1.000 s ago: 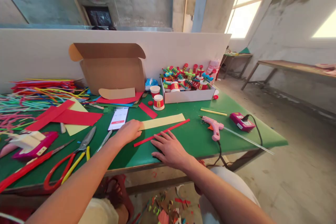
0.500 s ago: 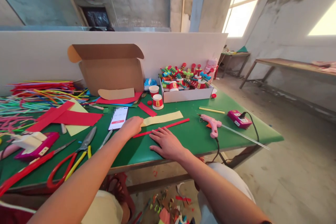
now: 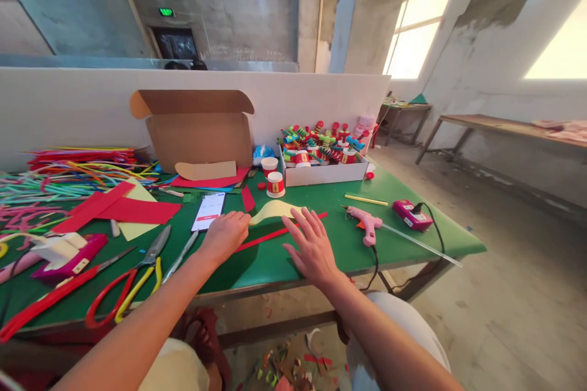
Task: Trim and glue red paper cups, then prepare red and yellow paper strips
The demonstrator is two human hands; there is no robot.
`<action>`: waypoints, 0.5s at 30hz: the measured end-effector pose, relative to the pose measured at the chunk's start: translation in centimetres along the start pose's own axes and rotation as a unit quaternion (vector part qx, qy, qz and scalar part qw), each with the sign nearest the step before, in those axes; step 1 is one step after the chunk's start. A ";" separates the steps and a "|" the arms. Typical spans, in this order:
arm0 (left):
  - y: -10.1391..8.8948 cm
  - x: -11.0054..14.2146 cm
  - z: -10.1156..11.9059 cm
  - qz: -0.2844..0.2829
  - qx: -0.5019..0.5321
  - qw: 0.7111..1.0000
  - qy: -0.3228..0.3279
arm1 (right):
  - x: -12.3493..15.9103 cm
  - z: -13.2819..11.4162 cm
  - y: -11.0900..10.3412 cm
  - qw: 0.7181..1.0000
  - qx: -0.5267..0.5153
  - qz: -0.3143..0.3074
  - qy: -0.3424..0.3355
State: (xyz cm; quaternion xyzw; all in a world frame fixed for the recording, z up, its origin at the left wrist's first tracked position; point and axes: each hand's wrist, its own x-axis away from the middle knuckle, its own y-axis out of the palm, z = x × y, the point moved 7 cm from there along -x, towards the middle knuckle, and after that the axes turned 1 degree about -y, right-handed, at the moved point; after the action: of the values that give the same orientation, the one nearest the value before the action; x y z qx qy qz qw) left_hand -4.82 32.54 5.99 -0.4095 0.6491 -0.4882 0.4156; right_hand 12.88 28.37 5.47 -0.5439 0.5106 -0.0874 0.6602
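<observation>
A pale yellow paper strip (image 3: 273, 210) bows upward above the green table (image 3: 257, 266). My left hand (image 3: 225, 236) is closed on its left end. At the strip's right end is my right hand (image 3: 314, 247), fingers spread; its fingertips overlap the paper, and I cannot tell whether they press on it. Below the yellow strip lies a narrow red paper strip (image 3: 266, 238), partly hidden by both hands. Two red-and-white paper cups (image 3: 275, 185) stand just behind, with a short red paper piece (image 3: 248, 198) to their left.
A pink glue gun (image 3: 367, 225) and a purple power strip (image 3: 411, 215) lie at right. Left are a phone (image 3: 208, 212), scissors (image 3: 153, 250), red paper (image 3: 142, 210) and pipe cleaners (image 3: 59, 186). Behind stand a cardboard box (image 3: 202, 140) and a white box (image 3: 328, 175) of colourful figures.
The yellow strip was nearly flat and is now arched. My right hand has lifted off the red strip and moved right to the yellow strip's end. The view has tilted slightly up.
</observation>
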 end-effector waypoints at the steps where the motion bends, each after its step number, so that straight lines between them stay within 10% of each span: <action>1: -0.3 1.1 0.6 0.001 0.004 1.000 0.026 | 0.3 -0.4 0.0 1.000 0.014 -0.002 -0.018; 5: 0.0 6.2 3.1 -0.011 0.002 0.989 0.149 | 1.8 -2.3 1.3 0.995 0.023 -0.045 -0.087; 15: 2.4 11.0 5.4 0.129 0.119 0.973 0.149 | 3.2 -3.7 3.5 0.977 -0.017 -0.169 -0.132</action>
State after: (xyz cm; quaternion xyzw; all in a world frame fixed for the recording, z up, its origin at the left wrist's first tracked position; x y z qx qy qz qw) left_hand -3.56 21.08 1.17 -0.1925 0.6883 -0.5599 0.4191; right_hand 10.01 25.30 1.17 -0.6402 0.3208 -0.1162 0.6883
